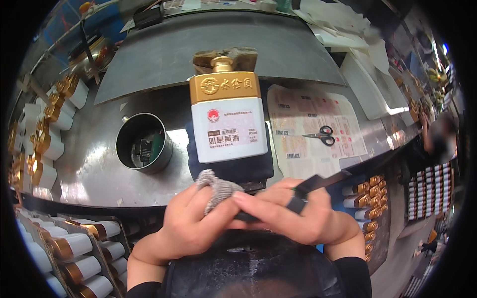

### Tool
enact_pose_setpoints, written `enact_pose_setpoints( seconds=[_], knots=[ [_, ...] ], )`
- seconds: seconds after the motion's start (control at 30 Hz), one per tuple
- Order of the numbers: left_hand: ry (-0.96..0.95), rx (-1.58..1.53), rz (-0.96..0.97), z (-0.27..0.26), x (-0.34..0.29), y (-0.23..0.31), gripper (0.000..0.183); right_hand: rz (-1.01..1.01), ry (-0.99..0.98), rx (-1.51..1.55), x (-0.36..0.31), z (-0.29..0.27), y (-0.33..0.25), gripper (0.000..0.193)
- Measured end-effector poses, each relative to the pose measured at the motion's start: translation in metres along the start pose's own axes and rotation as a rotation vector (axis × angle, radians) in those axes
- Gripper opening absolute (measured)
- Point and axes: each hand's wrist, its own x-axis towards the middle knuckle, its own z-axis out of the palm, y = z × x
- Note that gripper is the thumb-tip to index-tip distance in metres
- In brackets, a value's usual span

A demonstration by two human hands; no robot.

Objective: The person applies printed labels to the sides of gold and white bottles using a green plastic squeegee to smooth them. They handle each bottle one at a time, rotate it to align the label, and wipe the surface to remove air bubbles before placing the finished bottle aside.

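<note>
My left hand (188, 223) is closed around a bunched grey-white knitted cloth (218, 190) at the front of the table. Close beside it, my right hand (303, 216) grips a flat black strip-like tool (322, 183), whose end sticks out to the right. A dark part shows between both hands; what it belongs to is unclear. Just beyond my hands lies a white bottle (229, 119) with a gold shoulder and neck and a printed label on its face. It rests on a dark folded cloth (266, 171), with its neck on a worn brown block (246, 58).
A round metal pot (169, 149) stands left. Black-handled scissors (325, 136) lie on a label sheet (298, 107) at right, near a white foam box (370, 87). Bottles (77, 246) fill racks lower left; more line the table's left edge. A person (422, 154) is far right.
</note>
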Motion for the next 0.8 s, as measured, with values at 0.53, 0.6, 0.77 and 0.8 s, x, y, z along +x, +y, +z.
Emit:
enact_pose_setpoints(
  seconds=[0.53, 0.6, 0.77, 0.8],
  knots=[
    [0.362, -0.695, -0.616, 0.058, 0.014, -0.064, 0.074, 0.351, 0.054, 0.204, 0.051, -0.014, 0.071, 0.030],
    [0.349, -0.715, -0.604, 0.058, 0.014, -0.065, 0.075, 0.213, 0.000, 0.019, 0.067, -0.006, 0.074, 0.031],
    [0.265, -0.682, -0.636, 0.050, 0.013, -0.066, 0.075, 0.020, 0.176, -0.076, 0.100, 0.007, 0.099, 0.032],
    [0.298, -0.787, -0.645, 0.048, 0.010, -0.068, 0.073, -0.036, 0.123, -0.099, 0.092, 0.006, 0.095, 0.028]
  ],
)
